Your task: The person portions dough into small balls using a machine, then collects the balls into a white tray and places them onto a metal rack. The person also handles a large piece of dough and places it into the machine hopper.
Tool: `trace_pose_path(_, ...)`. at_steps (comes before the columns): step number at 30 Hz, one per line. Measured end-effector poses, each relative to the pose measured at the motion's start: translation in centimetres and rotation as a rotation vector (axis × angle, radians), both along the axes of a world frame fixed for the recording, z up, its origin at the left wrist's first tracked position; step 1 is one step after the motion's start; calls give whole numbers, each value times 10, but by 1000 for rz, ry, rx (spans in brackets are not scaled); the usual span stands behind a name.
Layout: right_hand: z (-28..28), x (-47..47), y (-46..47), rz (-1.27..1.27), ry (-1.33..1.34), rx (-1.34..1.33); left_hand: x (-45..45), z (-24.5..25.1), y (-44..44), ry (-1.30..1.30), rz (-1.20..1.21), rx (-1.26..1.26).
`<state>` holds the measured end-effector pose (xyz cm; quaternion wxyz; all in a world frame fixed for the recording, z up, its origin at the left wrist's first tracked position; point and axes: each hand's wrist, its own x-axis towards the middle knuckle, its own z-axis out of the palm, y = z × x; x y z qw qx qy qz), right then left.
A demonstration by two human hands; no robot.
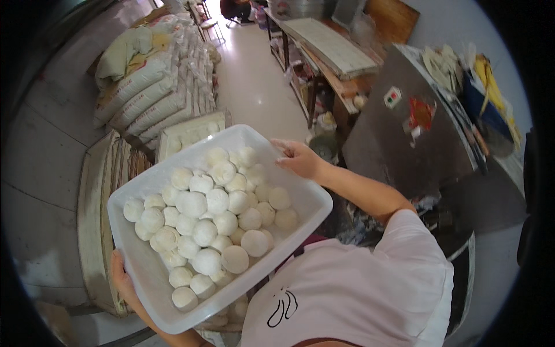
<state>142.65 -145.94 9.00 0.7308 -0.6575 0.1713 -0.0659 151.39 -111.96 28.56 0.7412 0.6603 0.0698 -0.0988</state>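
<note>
A white plastic tub (310,201) is held up in front of my body, tilted in view. Many round, flour-dusted dough balls (205,233) are heaped inside it, covering most of its bottom. My right hand (297,158) grips the rim on the far right side, with the thumb over the edge. On the opposite side my left hand (120,273) holds the tub's left wall from outside; the tub hides part of its fingers. Under the tub's near edge, more pale round pieces (239,309) show partly.
Stacked sacks (147,93) stand ahead on the left, beside a pale tray (190,132) and upright wooden boards (97,208). To the right are a dark machine (377,139) with a button panel (393,97) and a wooden table (334,86). A person (236,8) is far ahead.
</note>
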Motion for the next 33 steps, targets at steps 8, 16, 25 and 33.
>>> trace_pose_path(8,-4,-7,2,-56,-6,-214,13,-10,19,-37,-96,-110)
trace_pose_path(16,-2,-3,-11,-98,-132,-230,36,-34,31,-68,-220,-248)
trace_pose_path(25,19,-21,-9,-551,104,-484,242,-50,-19,40,-479,-39)
trace_pose_path(33,65,-16,76,-912,426,-535,352,-92,-129,165,-1094,-44)
